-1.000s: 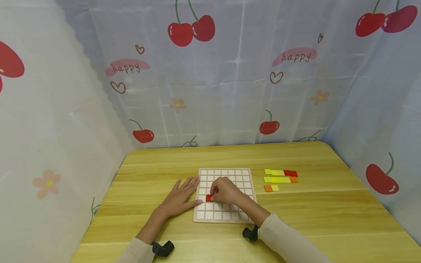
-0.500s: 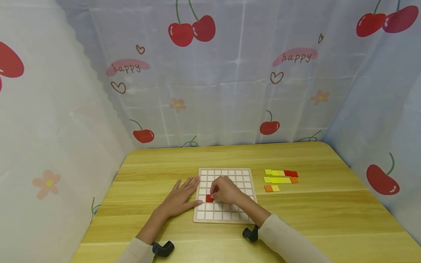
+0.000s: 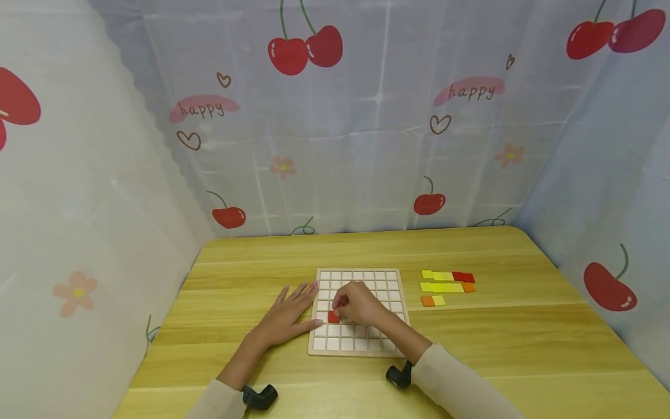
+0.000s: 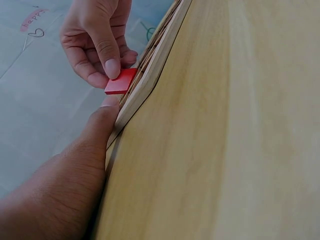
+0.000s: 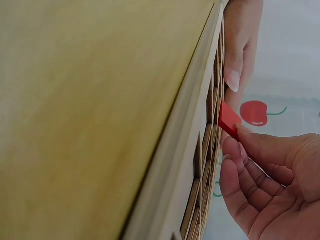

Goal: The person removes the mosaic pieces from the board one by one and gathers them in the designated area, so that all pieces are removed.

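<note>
A square wooden grid board (image 3: 353,344) with white cells lies on the table. My right hand (image 3: 361,304) pinches a red square tile (image 3: 333,317) between thumb and fingers, over a cell near the board's left side. In the right wrist view the red tile (image 5: 229,120) is tilted, one edge right at the grid and the opposite corner at the thumb tip. Flat beside the board's left edge rests my left hand (image 3: 285,317), fingers spread, its thumb reaching over the rim. The left wrist view shows that thumb (image 4: 102,122) just below the tile.
To the right of the board, loose tiles lie in three rows on the wooden table (image 3: 502,349): yellow and red tiles (image 3: 447,276), yellow tiles ending in orange (image 3: 447,287), and a short orange and yellow pair (image 3: 432,301). A cherry-print curtain (image 3: 356,145) stands behind the table.
The right fingertips shift very slightly on the red tile, and a little more of it shows. The left hand stays still.
</note>
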Demonstrator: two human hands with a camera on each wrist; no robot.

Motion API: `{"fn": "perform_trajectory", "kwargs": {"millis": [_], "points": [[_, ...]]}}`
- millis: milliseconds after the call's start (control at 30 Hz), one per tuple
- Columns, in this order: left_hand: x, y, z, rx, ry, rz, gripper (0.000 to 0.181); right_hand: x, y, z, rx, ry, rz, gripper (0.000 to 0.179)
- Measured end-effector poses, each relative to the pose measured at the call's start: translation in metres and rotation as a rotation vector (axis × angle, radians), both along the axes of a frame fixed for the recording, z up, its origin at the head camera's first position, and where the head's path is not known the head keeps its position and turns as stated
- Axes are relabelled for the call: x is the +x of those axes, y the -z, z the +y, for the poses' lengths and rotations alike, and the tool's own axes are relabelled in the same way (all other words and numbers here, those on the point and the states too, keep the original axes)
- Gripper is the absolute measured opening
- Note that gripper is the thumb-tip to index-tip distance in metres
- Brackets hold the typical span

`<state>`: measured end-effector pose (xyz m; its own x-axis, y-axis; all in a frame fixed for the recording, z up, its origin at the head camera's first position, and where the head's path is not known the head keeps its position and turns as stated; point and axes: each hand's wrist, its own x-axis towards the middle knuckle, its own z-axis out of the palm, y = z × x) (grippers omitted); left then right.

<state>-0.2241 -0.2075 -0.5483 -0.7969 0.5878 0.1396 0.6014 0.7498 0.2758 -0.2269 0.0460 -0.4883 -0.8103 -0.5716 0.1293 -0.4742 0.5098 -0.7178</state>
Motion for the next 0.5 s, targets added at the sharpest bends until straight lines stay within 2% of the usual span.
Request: {"fn": "perform_trajectory", "kwargs": {"millis": [267,500], "points": [[-0.0010,0.0024,0.0013,-0.011,-0.011,-0.005,0.089,0.0035,-0.0024,0.0021,-0.016,0.024,0.000,0.010],[-0.0004,0.0012,0.0006,-0.020,-0.010,-0.006,0.090,0.0062,-0.0063,0.0096,-0.004,0.045,-0.013,0.005]]}}
